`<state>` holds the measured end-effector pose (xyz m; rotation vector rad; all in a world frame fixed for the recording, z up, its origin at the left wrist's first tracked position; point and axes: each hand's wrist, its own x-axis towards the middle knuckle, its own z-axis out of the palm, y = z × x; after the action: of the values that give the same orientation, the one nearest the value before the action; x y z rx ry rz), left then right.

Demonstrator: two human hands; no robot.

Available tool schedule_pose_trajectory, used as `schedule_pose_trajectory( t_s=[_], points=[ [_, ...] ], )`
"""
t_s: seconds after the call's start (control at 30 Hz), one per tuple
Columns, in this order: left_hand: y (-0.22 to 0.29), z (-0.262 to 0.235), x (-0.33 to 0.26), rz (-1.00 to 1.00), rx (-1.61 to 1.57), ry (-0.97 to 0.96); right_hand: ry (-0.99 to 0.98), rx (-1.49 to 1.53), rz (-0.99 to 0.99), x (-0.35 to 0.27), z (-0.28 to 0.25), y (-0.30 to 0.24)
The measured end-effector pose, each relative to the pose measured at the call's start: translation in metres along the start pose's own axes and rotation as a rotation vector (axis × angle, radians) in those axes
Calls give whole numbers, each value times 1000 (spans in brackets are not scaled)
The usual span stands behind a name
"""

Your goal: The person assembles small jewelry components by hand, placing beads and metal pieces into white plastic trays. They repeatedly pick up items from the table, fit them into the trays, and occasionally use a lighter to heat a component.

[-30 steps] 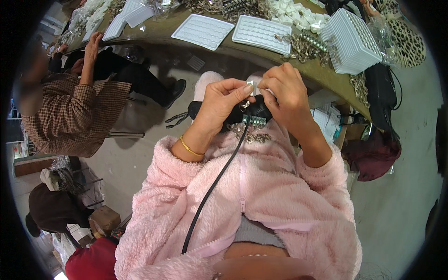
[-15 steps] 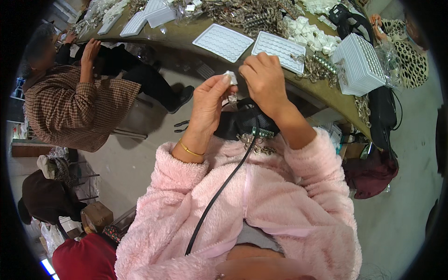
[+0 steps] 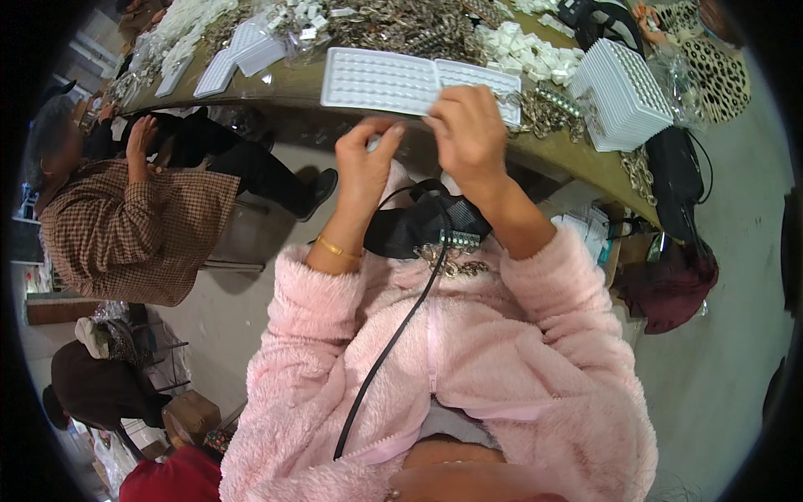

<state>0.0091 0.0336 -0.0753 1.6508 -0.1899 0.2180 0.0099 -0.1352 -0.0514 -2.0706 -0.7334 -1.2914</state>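
My left hand [image 3: 363, 167] is raised near the table edge, its thumb and forefinger pinched together. A bit of a small white piece [image 3: 373, 144] shows between those fingers; the rest is hidden. Close on its right, my right hand [image 3: 472, 138] has its fingers curled, and whatever they hold cannot be made out. Just beyond my hands lie two shallow white dimpled trays, the left tray [image 3: 381, 81] and the right tray [image 3: 468, 77], side by side. My right fingers overlap the right tray in the picture; whether they touch it I cannot tell.
Metal chains [image 3: 401, 32] and white pieces [image 3: 527, 52] are heaped along the table [image 3: 293, 88]. A tray stack [image 3: 623, 96] stands at the right. A green-studded chain [image 3: 460, 243] lies on my lap beside a black cable [image 3: 393, 343]. A person in a checked coat [image 3: 134, 226] sits at left.
The white piece in my left hand, plain before, is now mostly hidden by the fingers. The left tray has turned and its edge meets the right tray. The whole view has shifted slightly.
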Motion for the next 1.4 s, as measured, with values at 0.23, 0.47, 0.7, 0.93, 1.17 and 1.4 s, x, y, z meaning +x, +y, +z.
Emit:
schedule_pose_trajectory(
  t_s=[0.23, 0.47, 0.7, 0.93, 1.17, 1.4],
  points=[
    [10, 42, 49, 667, 646, -178, -11, -101, 225, -69, -114, -11],
    [27, 40, 76, 471, 594, -441, 1, -171, 296, -104, -184, -12],
    [42, 42, 84, 592, 755, -499, 94, -6, 405, -87, -174, -4],
    [37, 44, 67, 1027, 792, -142, 144, 359, 533, -22, -120, 16],
    [34, 26, 46, 1117, 824, 7, -104, 54, 257, 2, -65, 25],
    [48, 4, 37, 1143, 892, 42, -270, -10, 86, 10, -65, 10]
  ],
)
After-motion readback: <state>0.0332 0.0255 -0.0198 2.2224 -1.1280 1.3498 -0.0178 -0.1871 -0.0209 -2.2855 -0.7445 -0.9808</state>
